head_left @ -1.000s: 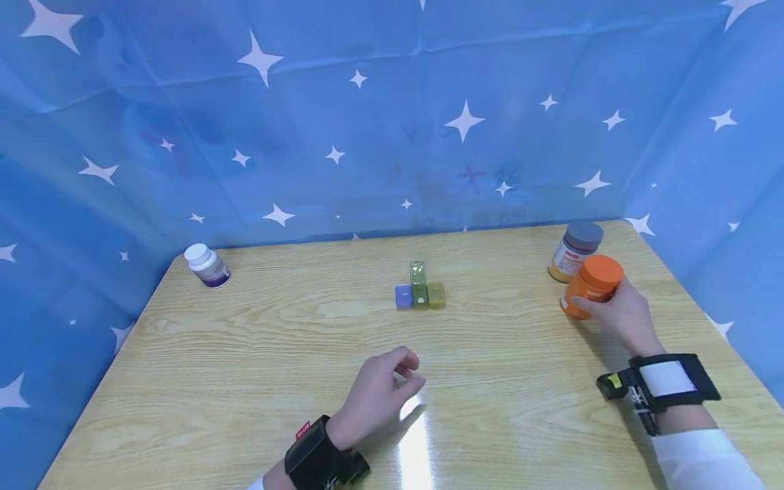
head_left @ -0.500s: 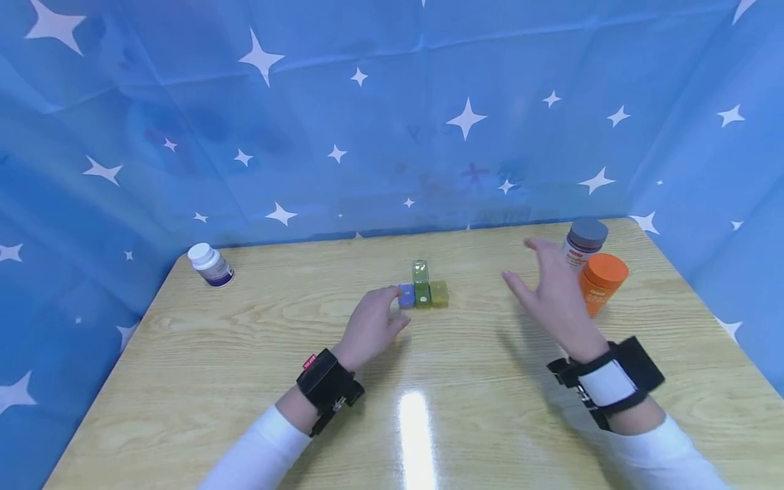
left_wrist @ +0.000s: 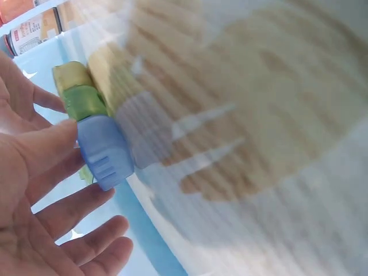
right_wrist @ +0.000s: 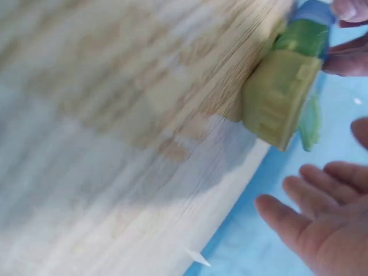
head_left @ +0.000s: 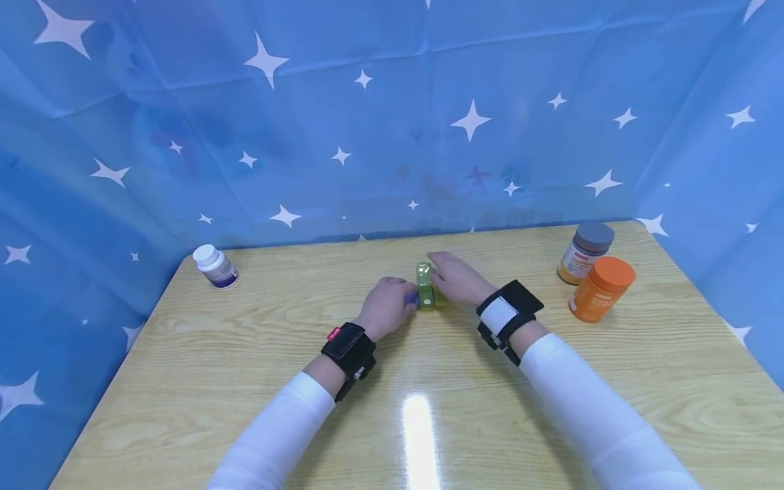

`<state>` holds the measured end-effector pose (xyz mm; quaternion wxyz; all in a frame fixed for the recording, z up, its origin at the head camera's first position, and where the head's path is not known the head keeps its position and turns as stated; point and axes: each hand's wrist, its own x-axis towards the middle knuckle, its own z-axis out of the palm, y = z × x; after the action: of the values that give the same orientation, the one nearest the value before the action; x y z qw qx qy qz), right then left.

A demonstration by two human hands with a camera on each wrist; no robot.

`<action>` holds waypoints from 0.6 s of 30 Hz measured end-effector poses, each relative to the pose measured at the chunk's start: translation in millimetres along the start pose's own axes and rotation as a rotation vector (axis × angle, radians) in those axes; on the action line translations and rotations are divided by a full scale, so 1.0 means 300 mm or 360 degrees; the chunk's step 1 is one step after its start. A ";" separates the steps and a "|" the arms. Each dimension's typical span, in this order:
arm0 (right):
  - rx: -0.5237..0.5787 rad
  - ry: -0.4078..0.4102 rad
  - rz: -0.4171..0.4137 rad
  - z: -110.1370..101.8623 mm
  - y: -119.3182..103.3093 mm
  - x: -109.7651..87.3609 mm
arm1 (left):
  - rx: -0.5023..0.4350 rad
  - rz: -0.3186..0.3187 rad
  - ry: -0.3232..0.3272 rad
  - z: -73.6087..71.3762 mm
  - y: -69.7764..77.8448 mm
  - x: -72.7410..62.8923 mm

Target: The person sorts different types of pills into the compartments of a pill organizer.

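A small pill organizer [head_left: 426, 297] with blue, green and yellow compartments stands on the table, its green lid [head_left: 424, 273] raised. My left hand [head_left: 386, 307] pinches the blue compartment [left_wrist: 106, 146] between thumb and fingers. The other left fingers are spread below it. Beside the yellow compartment [right_wrist: 277, 98] is my right hand [head_left: 461, 280], its fingers [right_wrist: 307, 195] loosely extended and apart from the organizer in the right wrist view. From the head view, that hand covers most of the yellow compartment.
At the right stand an orange bottle [head_left: 603, 289] and, behind it, a grey-lidded bottle [head_left: 585, 253]. A white bottle [head_left: 216, 266] stands at the far left. The wooden table [head_left: 245, 354] ends at a blue star-patterned cloth [head_left: 343, 122].
My right hand has let go of the orange bottle and travelled left to the organizer's yellow side. My left hand has moved forward and taken hold of the blue compartment.
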<state>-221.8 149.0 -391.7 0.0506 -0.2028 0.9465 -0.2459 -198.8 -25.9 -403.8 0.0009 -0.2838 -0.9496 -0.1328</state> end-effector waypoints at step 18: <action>-0.0371 -0.0059 -0.0204 0.027 -0.079 -0.085 | -0.0116 -0.0173 -0.0013 -0.001 0.003 0.001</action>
<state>-188.3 136.9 -387.3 0.0283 -0.2719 0.9526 -0.1332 -198.5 -25.2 -403.4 -0.0204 -0.2323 -0.9582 -0.1659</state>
